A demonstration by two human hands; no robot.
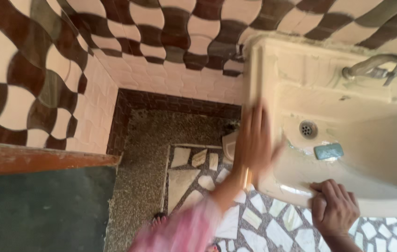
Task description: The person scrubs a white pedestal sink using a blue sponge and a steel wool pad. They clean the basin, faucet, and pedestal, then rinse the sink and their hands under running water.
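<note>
A cream wash basin is fixed to a wall of brown and cream wavy tiles. My left hand, blurred by motion, lies flat with fingers stretched against the basin's left outer side; a pink sleeve and a bangle show at the wrist. My right hand curls over the basin's front rim and grips it. Inside the bowl a small blue-green soap bar rests just below the round drain.
A metal tap reaches over the basin's back right. Below is a speckled floor with broken-tile mosaic. A dark green panel with a reddish wooden edge stands at the left. Toes show near the floor's bottom.
</note>
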